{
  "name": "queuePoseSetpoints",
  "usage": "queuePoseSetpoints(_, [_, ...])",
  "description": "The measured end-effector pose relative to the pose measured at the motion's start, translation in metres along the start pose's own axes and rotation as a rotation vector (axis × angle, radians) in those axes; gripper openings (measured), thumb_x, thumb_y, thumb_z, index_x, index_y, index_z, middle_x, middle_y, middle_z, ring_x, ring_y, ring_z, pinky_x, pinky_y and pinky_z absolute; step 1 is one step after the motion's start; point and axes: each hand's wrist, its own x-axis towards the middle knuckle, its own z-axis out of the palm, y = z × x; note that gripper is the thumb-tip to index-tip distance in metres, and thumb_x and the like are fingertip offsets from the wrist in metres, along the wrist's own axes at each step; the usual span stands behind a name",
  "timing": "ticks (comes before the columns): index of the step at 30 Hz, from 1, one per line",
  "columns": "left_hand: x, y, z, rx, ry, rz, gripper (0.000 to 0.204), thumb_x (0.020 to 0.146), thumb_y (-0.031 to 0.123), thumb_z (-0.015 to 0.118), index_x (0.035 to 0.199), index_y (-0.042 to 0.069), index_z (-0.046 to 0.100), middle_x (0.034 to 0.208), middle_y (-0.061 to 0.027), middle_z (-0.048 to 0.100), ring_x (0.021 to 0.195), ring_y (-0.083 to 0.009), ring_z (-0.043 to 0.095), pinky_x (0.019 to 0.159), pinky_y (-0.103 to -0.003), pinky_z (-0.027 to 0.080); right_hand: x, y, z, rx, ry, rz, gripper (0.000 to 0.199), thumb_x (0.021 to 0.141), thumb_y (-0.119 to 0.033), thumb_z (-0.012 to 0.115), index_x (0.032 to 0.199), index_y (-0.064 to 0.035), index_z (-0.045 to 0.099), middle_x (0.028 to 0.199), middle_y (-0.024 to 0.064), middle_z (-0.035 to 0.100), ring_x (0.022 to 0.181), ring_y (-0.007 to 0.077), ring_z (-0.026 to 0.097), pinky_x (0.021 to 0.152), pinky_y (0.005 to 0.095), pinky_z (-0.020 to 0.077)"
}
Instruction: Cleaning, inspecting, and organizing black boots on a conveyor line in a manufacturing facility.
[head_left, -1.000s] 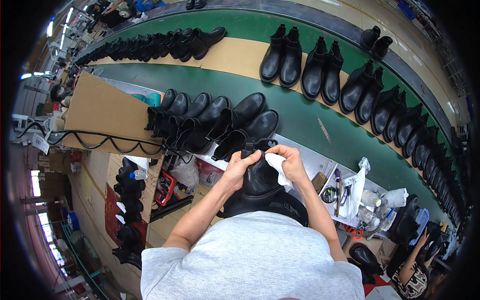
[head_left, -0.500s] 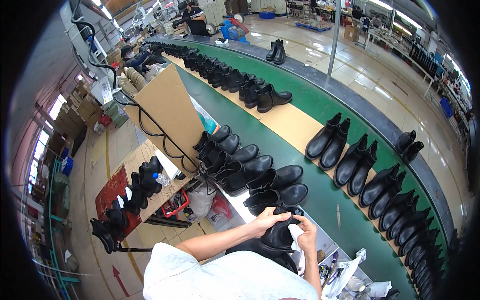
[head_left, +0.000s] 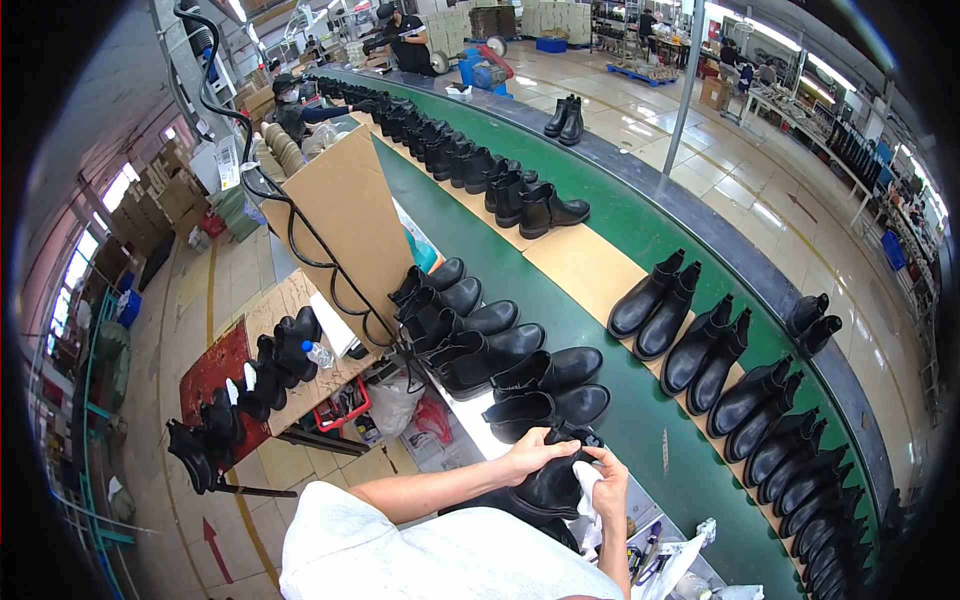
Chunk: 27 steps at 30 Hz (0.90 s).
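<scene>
Boot [head_left: 548,492], held before the shirt [head_left: 450,552]: left hand [head_left: 538,455] grasps its top, right hand [head_left: 609,487] pinches a cloth [head_left: 584,484]. Probably light, slick, supple above, stiffer toeward; best gripped near the opening.

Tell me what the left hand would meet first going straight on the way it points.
Past the black boot the left hand grips, probably the right hand, though depth is unclear.
</scene>
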Motion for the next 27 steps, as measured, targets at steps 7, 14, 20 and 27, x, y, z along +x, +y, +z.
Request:
queuePoseSetpoints(7, [-0.004,0.0,-0.003,-0.07,0.009,-0.026,0.024,0.083,0.022,0.066,0.097,0.003,0.061,0.086,-0.0006,0.062,0.075,-0.0078,0.056,0.064,-0.023,0.047,0.002,0.007,-0.002,-0.052,-0.028,-0.021,0.044,0.065,0.017,0.053,0.107,0.004,0.056,0.084,0.0064,0.064,0.078,0.0131,0.06,0.069,0.0238,0.0482])
queuePoseSetpoints(14, [0.002,0.0,-0.002,-0.04,0.012,0.0,0.023,0.084,0.02,0.065,0.098,0.002,0.062,0.086,-0.0017,0.063,0.073,-0.0077,0.057,0.062,-0.023,0.048,0.005,0.013,-0.003,-0.121,-0.026,-0.072,0.045,0.064,0.017,0.054,0.107,0.0051,0.055,0.086,0.0076,0.064,0.075,0.0147,0.063,0.064,0.0244,0.0502])
queuePoseSetpoints(20, [0.005,0.001,-0.002,-0.036,-0.001,-0.004,0.023,0.083,0.02,0.065,0.098,0.002,0.062,0.087,-0.0021,0.063,0.076,-0.0084,0.058,0.066,-0.024,0.048,0.013,0.009,-0.01,-0.15,0.014,-0.118,0.021,0.075,0.006,0.06,0.095,0.003,0.064,0.081,0.005,0.065,0.073,0.0098,0.06,0.066,0.0222,0.0475])
queuePoseSetpoints(27, [-0.002,-0.003,-0.002,-0.065,-0.01,0.01,0.024,0.082,0.02,0.067,0.097,0.002,0.062,0.087,-0.003,0.063,0.079,-0.0094,0.059,0.07,-0.025,0.049,0.008,0.007,-0.005,-0.241,0.019,-0.129,0.021,0.076,0.003,0.062,0.096,0.0024,0.062,0.077,0.0017,0.062,0.069,0.008,0.056,0.061,0.0213,0.0444])
